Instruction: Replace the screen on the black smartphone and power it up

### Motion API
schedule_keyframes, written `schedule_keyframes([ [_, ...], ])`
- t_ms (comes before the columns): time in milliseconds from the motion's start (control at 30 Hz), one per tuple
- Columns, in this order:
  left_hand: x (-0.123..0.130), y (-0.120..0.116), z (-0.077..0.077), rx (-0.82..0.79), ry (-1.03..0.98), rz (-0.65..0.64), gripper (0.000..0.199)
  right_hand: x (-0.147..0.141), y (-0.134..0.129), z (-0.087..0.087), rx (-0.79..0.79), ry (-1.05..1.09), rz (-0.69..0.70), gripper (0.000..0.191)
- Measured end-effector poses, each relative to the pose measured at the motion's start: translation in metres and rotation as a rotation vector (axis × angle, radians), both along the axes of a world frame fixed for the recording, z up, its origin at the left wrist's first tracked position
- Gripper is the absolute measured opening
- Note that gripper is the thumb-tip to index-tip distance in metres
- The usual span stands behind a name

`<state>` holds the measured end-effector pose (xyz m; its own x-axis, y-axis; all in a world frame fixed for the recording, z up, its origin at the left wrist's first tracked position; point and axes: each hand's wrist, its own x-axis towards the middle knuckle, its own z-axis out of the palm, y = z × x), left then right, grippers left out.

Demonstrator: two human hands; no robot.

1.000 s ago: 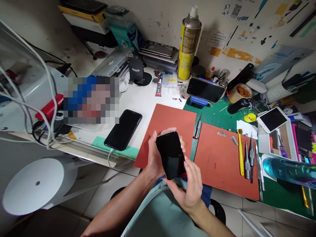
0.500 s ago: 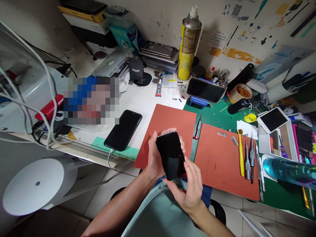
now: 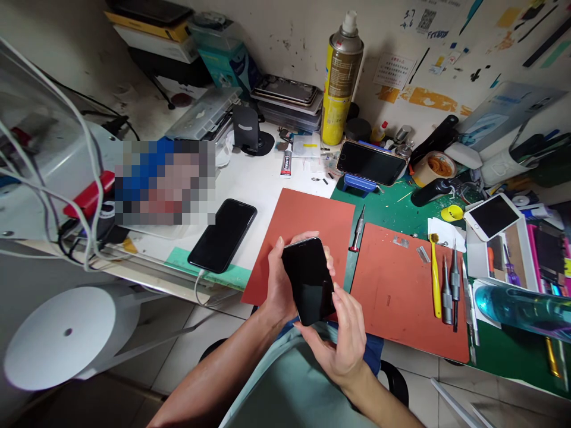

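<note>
A smartphone point(image 3: 307, 276) with a dark screen is held above the near edge of the left red-brown mat point(image 3: 307, 214). My left hand point(image 3: 280, 285) wraps its left side from behind, and some of its fingertips show past the phone's right edge. My right hand point(image 3: 343, 336) grips the lower end, with the thumb at the bottom edge and the fingers along the lower right side. Both hands are closed on the phone. The back of the phone is hidden.
Left of the mat lies another black phone point(image 3: 223, 235) with a white cable. A precision screwdriver point(image 3: 358, 229) rests between the mats. On the right mat point(image 3: 401, 297) are a yellow brush point(image 3: 435, 276) and tweezers-like tools. A spray can point(image 3: 342, 83) stands behind; a blue bottle point(image 3: 521, 303) lies right.
</note>
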<state>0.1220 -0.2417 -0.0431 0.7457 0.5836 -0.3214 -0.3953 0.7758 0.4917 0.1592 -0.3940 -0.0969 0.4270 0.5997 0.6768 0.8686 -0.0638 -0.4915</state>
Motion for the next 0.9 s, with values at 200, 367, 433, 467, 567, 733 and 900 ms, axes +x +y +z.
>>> schedule_keyframes([
  [200, 0.0, -0.0005, 0.0012, -0.006, 0.018, 0.005, 0.048, 0.0, -0.0003, -0.0005, 0.0, -0.002, 0.0, 0.083],
  [367, -0.0002, -0.0001, -0.0001, -0.003, 0.006, 0.0, 0.048, 0.0, 0.0007, 0.0005, 0.001, -0.008, -0.004, 0.08],
  [433, -0.0003, -0.0003, -0.0006, 0.003, -0.001, -0.005, 0.048, 0.0, 0.0014, 0.0014, 0.002, -0.008, -0.013, 0.076],
  [467, -0.0004, -0.0005, -0.0007, 0.006, -0.002, -0.006, 0.048, -0.0001, 0.0017, 0.0018, 0.001, -0.009, -0.018, 0.074],
  [567, -0.0006, -0.001, -0.0008, 0.004, -0.001, -0.006, 0.048, -0.0002, 0.0022, 0.0026, -0.002, -0.011, -0.026, 0.071],
  [733, -0.0002, -0.0002, -0.0008, -0.002, -0.005, -0.005, 0.049, -0.0007, 0.0011, 0.0009, -0.001, 0.003, -0.013, 0.074],
  [900, -0.0004, 0.0001, -0.0018, 0.009, -0.006, -0.007, 0.05, -0.0012, 0.0004, -0.0003, 0.005, 0.014, -0.002, 0.075],
])
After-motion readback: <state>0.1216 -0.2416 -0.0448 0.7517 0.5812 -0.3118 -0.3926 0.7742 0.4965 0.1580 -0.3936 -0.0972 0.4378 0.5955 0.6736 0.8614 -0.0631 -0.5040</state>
